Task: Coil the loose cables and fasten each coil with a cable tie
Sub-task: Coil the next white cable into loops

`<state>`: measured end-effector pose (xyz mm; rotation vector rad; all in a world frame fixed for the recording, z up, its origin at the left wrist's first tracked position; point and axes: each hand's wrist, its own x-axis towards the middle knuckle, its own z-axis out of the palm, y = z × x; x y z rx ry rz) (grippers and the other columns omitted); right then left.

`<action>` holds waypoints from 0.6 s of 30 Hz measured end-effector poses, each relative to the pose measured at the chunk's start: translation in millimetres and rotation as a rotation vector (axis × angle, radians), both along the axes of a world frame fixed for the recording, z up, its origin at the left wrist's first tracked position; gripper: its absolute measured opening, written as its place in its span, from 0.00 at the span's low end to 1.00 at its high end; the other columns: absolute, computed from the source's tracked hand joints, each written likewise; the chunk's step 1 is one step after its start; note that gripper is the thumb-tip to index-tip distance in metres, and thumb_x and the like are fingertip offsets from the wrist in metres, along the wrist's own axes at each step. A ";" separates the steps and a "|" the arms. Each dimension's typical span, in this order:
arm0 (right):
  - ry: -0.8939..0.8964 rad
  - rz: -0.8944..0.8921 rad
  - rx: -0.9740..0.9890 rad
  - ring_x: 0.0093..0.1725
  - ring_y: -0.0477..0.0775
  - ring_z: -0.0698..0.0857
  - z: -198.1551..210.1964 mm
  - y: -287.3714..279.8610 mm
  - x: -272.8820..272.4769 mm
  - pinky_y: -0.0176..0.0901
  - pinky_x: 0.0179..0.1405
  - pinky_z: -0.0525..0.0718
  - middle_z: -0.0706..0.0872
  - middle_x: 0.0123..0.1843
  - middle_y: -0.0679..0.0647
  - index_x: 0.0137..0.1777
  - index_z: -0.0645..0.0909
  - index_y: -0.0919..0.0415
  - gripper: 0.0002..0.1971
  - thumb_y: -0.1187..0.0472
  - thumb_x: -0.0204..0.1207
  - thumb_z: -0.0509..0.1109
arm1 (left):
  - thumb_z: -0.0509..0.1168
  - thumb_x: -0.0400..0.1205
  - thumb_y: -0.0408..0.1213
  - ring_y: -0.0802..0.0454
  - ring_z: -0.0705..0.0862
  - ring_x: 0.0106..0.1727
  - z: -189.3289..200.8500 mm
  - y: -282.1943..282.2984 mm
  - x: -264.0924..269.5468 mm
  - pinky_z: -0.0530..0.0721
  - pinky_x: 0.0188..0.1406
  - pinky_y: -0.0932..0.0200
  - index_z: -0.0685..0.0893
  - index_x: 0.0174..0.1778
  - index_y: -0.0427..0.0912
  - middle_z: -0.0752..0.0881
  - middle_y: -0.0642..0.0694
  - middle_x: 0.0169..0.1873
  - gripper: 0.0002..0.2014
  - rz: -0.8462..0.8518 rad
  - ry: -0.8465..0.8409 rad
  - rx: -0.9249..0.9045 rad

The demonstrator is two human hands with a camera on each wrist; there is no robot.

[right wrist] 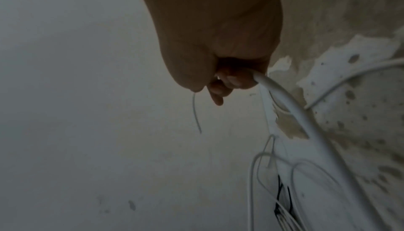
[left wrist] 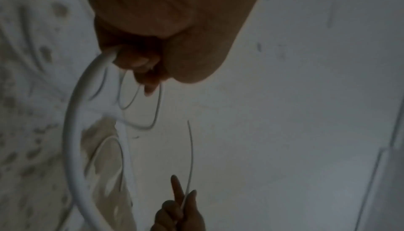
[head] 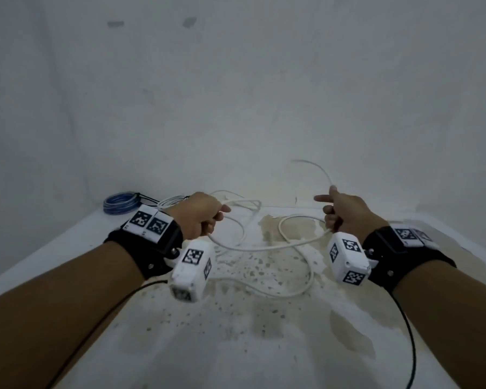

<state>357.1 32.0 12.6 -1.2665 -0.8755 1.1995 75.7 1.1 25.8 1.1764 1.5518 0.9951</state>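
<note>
Nearest, both forearms reach out over a stained white table (head: 236, 346), each wrist strapped with a black band carrying white blocks printed with black-and-white square codes; no readable writing on them. A slack run of the white cable (head: 264, 248) sags between the two hands and loops loosely on the table below them.

The left hand (head: 199, 217) is closed in a fist round the cable, which comes out past the curled fingers (left wrist: 140, 62) and bends down toward the table. The right hand (head: 345, 211) grips the same cable in its curled lower fingers (right wrist: 231, 79), with the index finger pointing straight out to the left; the free end of the cable rises past the thumb and arcs up and leftward against the wall.

Farther back, behind the left wrist, lies a white coil (head: 170, 202) with a black tie on it, and beside it at the wall a blue coil (head: 121, 202), also bound in black.
</note>
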 end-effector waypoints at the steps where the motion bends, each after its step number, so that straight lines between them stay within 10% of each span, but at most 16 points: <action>1: -0.013 0.029 0.021 0.19 0.47 0.59 -1.3 1.9 -7.5 0.35 0.16 0.60 0.66 0.26 0.52 0.51 0.83 0.64 0.23 0.46 0.89 0.54 | 0.52 0.90 0.34 0.56 0.62 0.23 1.1 -3.4 -2.2 0.62 0.16 0.66 0.85 0.53 0.34 0.75 0.46 0.31 0.16 -0.070 0.096 0.020; 10: -0.009 0.192 0.280 0.20 0.46 0.64 23.1 11.1 -73.0 0.35 0.16 0.62 0.71 0.27 0.52 0.42 0.80 0.62 0.16 0.52 0.87 0.62 | 0.56 0.90 0.37 0.57 0.74 0.28 28.6 5.4 -34.8 0.70 0.21 0.72 0.89 0.50 0.43 0.80 0.47 0.31 0.15 -0.061 0.433 0.478; 14: -0.107 0.376 0.363 0.24 0.48 0.73 32.5 2.5 -114.3 0.37 0.20 0.69 0.85 0.37 0.57 0.56 0.82 0.62 0.09 0.66 0.87 0.60 | 0.62 0.87 0.42 0.58 0.79 0.31 30.1 20.5 -16.8 0.75 0.30 0.67 0.91 0.42 0.51 0.88 0.48 0.34 0.13 -0.125 0.455 0.586; 18: -0.398 0.358 0.396 0.20 0.47 0.68 33.6 13.7 -130.9 0.35 0.18 0.63 0.79 0.29 0.53 0.46 0.85 0.57 0.17 0.49 0.87 0.60 | 0.65 0.86 0.44 0.66 0.78 0.26 34.3 27.2 3.5 0.75 0.32 0.62 0.91 0.38 0.47 0.86 0.55 0.29 0.13 -0.167 0.413 0.690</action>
